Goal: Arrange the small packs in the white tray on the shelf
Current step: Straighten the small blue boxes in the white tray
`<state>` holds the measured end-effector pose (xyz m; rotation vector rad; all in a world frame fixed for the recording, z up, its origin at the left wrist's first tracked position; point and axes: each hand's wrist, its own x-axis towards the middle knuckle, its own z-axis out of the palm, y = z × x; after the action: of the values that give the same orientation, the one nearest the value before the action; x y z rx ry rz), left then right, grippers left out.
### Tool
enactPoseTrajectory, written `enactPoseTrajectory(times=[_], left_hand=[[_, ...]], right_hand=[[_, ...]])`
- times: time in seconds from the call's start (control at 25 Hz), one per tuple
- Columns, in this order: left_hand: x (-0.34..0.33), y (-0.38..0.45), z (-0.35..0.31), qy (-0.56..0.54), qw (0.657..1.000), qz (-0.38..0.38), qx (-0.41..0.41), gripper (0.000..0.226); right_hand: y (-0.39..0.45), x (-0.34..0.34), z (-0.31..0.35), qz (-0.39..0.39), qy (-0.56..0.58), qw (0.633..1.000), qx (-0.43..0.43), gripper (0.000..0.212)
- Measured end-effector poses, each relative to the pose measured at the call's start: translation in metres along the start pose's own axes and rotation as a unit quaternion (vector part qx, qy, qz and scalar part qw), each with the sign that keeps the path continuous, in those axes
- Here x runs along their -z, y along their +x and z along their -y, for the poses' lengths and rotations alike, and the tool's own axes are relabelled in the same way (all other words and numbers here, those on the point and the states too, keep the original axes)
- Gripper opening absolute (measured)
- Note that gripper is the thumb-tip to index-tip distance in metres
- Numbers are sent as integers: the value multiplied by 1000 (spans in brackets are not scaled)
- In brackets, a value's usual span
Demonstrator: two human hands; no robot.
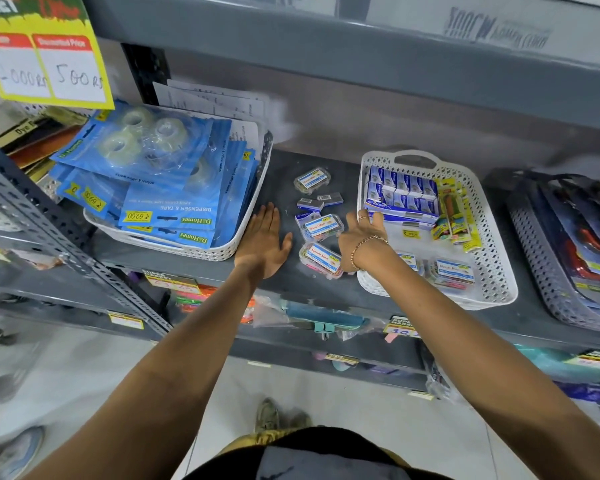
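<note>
Gap between tape basket and white tray cluttered by small packs; upper shelf caps headroom; tray centre bare.

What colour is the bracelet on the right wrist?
Gold, a thin chain bracelet behind the right hand; the head view shows it clearly.

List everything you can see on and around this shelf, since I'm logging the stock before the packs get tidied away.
White tray: one, white lattice, right of shelf centre.
Blue-and-white boxes: a block, count unclear, at the tray's back.
Clear labelled packs: three loose on the shelf, more inside the tray's front.
Small dark boxes: about three, loose on the shelf.
Yellow packs: a few, in the tray's right side.
Tape dispenser cards: a stack, blue, in the left white tray.
Price sign: one, yellow, upper left.
Left hand: flat, open, on the shelf.
Right hand: open, at the tray's left rim.
</note>
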<state>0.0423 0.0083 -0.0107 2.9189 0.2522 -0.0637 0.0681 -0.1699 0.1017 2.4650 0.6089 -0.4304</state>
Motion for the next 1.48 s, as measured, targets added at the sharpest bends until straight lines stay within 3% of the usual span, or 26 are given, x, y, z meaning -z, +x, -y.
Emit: enactPoseTrajectory(times=[0.4, 0.52, 0.64, 0.72, 0.84, 0.88, 0.92, 1.12, 1.28, 1.4, 1.48], left_hand=[[4, -4, -2, -18, 1000, -5, -3, 70], [5, -5, -3, -10, 1000, -8, -2, 70], [7, -6, -4, 7, 1000, -15, 4, 70], [7, -5, -4, 10, 1000, -11, 4, 70], [5, -5, -2, -5, 1000, -7, -6, 70], [5, -5, -1, -10, 1000, -6, -9, 69], [5, -4, -2, -12, 1000, -4, -10, 69], [5, -3, -3, -1, 1000, 4, -1, 69], [5, -4, -3, -8, 1000, 3, -4, 68], [4, -2, -2, -18, 1000, 3, -8, 68], [4, -2, -1, -22, 1000, 0, -10, 69]], right_hand=[[-16, -10, -1, 15, 19, 1000, 14, 53], [-22, -3, 0, -49, 50, 998, -4, 53], [-24, 0, -14, -123, 201, 971, -48, 53], [-22, -5, -29, -129, 397, 907, -51, 50], [-20, -24, -45, -126, 706, 696, -41, 53], [-20, -30, -48, -124, 752, 646, -41, 54], [-20, -35, -51, -126, 773, 621, -46, 53], [-7, -47, -66, -165, 830, 517, -130, 32], [13, -47, -93, -194, 819, 510, -177, 32], [32, -41, -107, -233, 804, 477, -267, 15], [43, -33, -108, -232, 787, 484, -304, 11]])
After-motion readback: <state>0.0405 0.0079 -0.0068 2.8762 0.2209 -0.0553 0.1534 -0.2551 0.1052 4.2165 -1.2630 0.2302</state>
